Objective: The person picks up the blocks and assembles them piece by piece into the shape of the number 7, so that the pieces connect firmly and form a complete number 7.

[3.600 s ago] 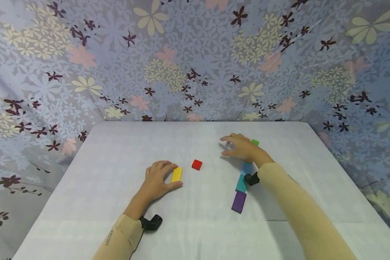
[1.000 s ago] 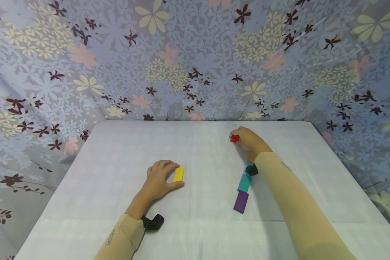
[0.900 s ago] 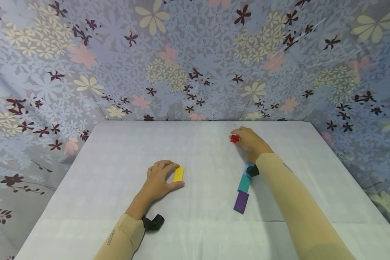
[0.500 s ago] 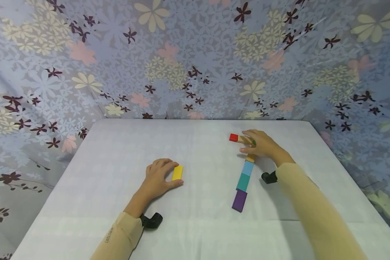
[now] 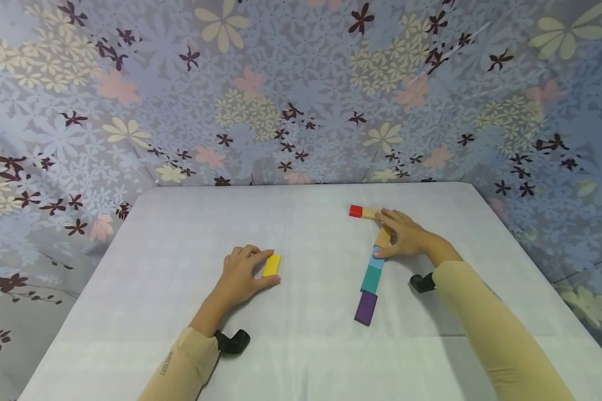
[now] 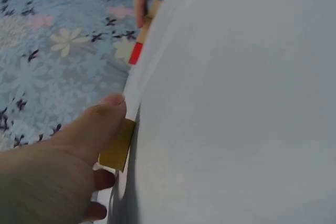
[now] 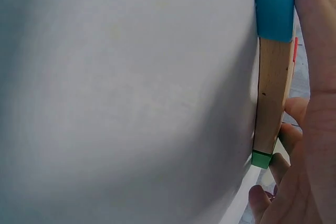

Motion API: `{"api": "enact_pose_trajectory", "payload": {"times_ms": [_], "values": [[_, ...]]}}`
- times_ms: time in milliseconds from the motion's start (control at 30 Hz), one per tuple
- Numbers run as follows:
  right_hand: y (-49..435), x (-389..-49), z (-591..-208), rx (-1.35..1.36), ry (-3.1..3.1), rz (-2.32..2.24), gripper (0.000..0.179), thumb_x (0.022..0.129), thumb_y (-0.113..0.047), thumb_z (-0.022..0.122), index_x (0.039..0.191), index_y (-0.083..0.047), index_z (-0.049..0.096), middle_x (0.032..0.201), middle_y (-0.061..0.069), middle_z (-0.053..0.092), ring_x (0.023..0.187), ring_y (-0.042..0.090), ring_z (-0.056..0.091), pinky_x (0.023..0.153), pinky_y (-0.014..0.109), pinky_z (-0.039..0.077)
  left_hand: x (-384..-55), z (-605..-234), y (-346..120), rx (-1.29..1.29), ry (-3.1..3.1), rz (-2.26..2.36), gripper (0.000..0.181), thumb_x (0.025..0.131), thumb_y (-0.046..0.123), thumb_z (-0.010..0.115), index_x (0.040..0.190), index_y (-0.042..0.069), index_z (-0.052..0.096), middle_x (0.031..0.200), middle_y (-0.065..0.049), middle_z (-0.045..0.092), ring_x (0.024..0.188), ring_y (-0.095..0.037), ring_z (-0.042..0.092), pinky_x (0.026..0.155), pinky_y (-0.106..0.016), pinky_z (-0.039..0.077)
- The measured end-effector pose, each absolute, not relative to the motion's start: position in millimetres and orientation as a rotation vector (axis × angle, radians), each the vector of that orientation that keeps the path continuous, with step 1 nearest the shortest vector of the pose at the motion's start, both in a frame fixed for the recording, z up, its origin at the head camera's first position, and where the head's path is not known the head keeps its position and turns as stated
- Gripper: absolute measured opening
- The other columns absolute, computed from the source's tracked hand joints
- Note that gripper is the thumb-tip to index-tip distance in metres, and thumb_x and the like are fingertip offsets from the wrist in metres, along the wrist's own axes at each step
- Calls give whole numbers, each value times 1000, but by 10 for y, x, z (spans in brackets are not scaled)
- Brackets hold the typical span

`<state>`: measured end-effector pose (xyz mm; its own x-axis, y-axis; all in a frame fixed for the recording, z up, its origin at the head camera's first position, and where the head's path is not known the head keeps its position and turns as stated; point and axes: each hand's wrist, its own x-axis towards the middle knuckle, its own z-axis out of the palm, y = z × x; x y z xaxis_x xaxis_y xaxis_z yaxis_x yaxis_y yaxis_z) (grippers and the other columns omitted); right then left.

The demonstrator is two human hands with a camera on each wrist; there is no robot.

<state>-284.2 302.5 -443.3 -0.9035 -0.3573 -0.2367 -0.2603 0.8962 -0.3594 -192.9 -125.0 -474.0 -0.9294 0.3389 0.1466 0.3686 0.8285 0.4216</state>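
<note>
My left hand [image 5: 243, 275] holds a yellow block [image 5: 272, 265] between thumb and forefinger on the white-covered table; that block looks darker in the left wrist view. Over a bent row of blocks lies my right hand [image 5: 406, 233], fingers spread, thumb at the light blue block [image 5: 377, 257] and fingertips at the far corner. Between them shows a bare-wood block [image 5: 383, 236]. Another wooden block [image 5: 370, 213] points left from the corner, ending at a red block [image 5: 355, 211]. A green block [image 7: 261, 159] appears in the right wrist view; in the head view my right hand hides it.
Nearer me the row continues with a teal block [image 5: 372, 279] and a purple block [image 5: 365, 308], slightly offset. The white cloth [image 5: 301, 223] covers the table, and a flowered curtain [image 5: 291, 89] rises behind it. Each wrist carries a black camera mount [image 5: 232, 342].
My right hand took the red block from the table's middle, set it against the wooden block's left end and let go. Then it moved nearer, onto the row. My left hand stayed put.
</note>
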Motion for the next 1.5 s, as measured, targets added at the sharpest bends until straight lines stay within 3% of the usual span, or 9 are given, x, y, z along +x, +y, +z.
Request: {"api": "enact_pose_trajectory", "payload": {"times_ms": [233,500,833,967,1200,1500], "values": [[3047,-2823,-4467,-454,2757,-471,122,71,-70,76,160,-15,13,168,15,3,152,45,0,117,69,9,-2169,-4547,-1038,-712,-3101,-694,65,87,41,74,144,17,53,110,-2,62,97,-18,51,87,-38,42],[3059,-2821,-4457,-459,2756,-471,121,71,-70,75,160,-16,13,168,14,3,152,45,0,116,70,10,-2421,-4363,-920,-690,-3349,-790,69,80,40,82,137,19,50,100,-3,65,87,-17,57,82,-36,49],[3079,-2800,-4425,-451,2751,-479,120,72,-69,75,160,-15,14,168,13,3,152,45,1,116,69,12,-2946,-4209,-420,-1014,-3211,-608,68,84,35,79,140,17,45,91,-3,63,77,-15,56,73,-30,48],[3067,-2810,-4433,-456,2753,-483,119,72,-68,76,160,-16,14,168,12,3,153,42,1,117,68,12,-3142,-4148,-178,-1039,-3242,-448,68,87,37,76,144,21,42,101,-2,63,87,-16,57,82,-34,49],[3028,-2807,-4438,-437,2739,-486,122,69,-70,76,161,-21,13,169,7,2,154,38,-2,118,67,11,-3268,-4028,80,-1013,-3307,-232,66,90,35,74,146,23,41,134,-6,60,114,-22,56,107,-43,44],[3065,-2782,-4425,-417,2746,-471,122,70,-71,75,161,-21,12,169,7,1,154,39,-2,118,67,12,-3387,-4083,317,-1059,-3277,-55,59,93,33,69,145,21,45,136,-4,60,120,-21,55,111,-42,40]]}}
